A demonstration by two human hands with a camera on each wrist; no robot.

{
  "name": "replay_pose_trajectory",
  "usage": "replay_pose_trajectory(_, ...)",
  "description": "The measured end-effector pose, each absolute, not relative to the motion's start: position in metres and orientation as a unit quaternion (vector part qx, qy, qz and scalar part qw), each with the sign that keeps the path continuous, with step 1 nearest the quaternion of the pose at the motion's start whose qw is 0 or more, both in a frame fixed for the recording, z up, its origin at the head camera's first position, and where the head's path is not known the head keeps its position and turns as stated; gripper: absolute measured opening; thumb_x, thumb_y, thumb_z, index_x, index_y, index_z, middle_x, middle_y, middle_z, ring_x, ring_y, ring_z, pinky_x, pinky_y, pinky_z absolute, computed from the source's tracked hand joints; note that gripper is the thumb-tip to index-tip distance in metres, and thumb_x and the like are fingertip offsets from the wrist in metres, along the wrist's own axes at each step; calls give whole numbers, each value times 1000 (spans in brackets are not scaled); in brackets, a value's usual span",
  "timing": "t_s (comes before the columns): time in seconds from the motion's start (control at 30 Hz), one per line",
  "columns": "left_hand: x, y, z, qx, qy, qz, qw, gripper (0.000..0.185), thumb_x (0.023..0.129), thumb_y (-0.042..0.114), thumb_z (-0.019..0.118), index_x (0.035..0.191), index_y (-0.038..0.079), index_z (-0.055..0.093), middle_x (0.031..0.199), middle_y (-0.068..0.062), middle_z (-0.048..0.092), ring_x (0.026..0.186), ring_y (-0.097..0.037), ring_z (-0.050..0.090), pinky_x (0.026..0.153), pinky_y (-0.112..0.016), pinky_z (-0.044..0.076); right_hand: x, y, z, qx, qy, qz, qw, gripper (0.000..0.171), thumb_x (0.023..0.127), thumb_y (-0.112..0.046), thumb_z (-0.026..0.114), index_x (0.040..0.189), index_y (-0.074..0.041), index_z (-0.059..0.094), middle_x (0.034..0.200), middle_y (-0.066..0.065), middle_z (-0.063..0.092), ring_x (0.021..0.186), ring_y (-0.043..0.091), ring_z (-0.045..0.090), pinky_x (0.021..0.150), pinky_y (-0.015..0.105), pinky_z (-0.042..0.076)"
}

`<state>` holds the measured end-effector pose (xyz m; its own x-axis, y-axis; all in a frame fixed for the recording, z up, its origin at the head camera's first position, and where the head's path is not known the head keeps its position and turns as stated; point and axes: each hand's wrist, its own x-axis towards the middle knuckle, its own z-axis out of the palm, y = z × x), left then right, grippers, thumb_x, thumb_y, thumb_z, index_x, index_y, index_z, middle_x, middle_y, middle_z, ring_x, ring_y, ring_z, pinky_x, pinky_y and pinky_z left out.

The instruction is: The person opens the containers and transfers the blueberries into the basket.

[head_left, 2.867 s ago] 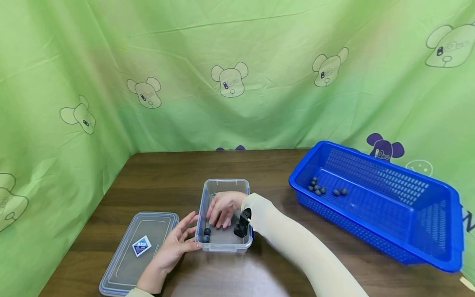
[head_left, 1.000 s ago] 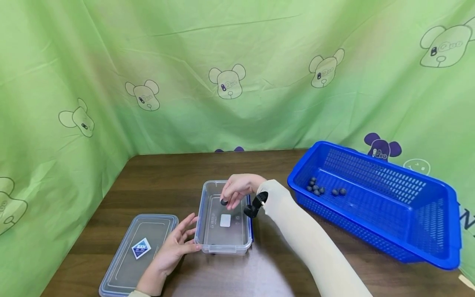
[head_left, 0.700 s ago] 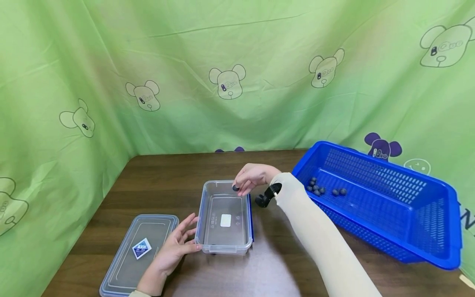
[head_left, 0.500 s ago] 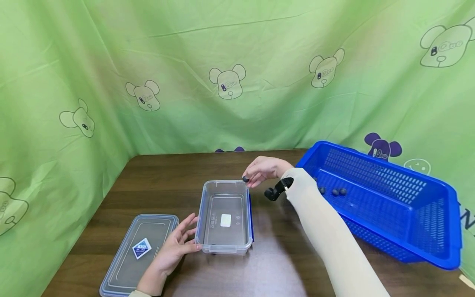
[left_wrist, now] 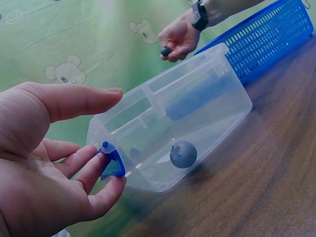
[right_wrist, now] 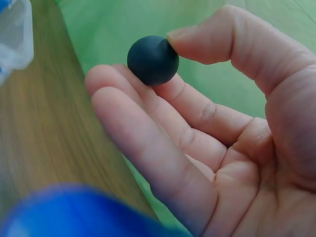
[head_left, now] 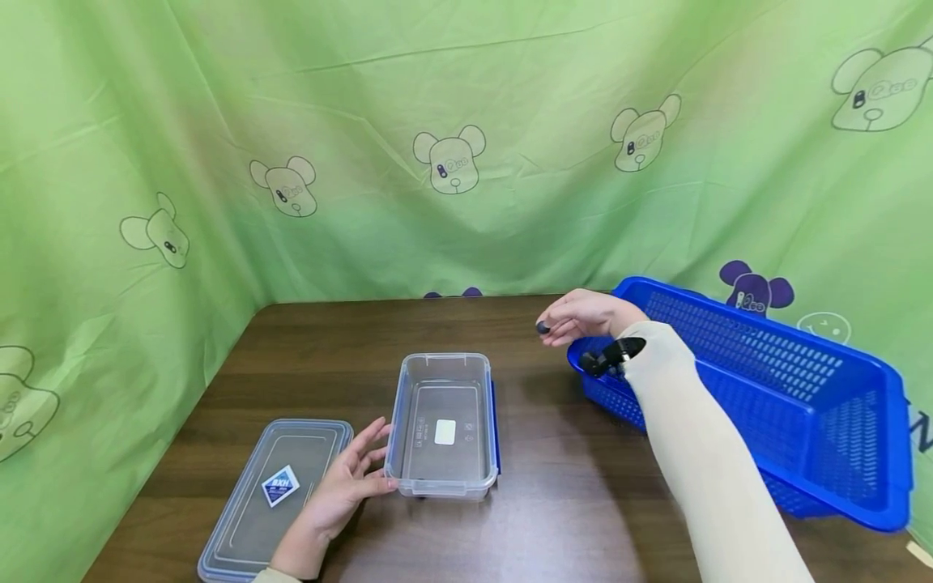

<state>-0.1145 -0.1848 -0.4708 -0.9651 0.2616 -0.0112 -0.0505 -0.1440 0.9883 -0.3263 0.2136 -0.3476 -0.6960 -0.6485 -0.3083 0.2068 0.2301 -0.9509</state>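
Observation:
My right hand pinches a dark, round blueberry between thumb and fingertips. It is raised in the air at the left end of the blue basket. My left hand grips the near left corner of a clear plastic box, thumb along the rim and fingertips at a blue side latch. Low at the box's near end, another dark blueberry shows in the left wrist view. A white label is visible on the box's floor.
A clear lid with a diamond sticker lies on the wooden table, left of the box. The basket stands at the right, its left end partly hidden by my right forearm. A green printed curtain hangs behind.
My right hand has risen out of the box with a blueberry and moved right to the basket. The two blueberries seen in the box's near left corner no longer show there. The left hand stays.

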Motion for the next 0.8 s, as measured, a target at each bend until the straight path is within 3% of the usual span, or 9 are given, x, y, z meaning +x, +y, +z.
replay_pose_trajectory(0.5, -115, -185, -471, 79, 641, 756, 106, 97, 74, -13, 71, 153, -10, 15, 156, -31, 22, 121, -22, 45, 96, -28, 46, -321, 308, -361, -63, 688, -642, 332, 33, 100, -2, 40, 94, -9, 71, 94, 11, 71, 90, 19, 70, 89, 34, 54)
replay_pose_trajectory(0.8, -115, -186, -471, 75, 641, 756, 109, 96, 74, -13, 71, 154, -10, 16, 156, -30, 22, 122, -21, 45, 96, -28, 46, -322, 349, -381, -29, 633, -676, 375, 38, 105, -6, 36, 95, -9, 73, 99, 11, 71, 94, 19, 70, 93, 33, 52)
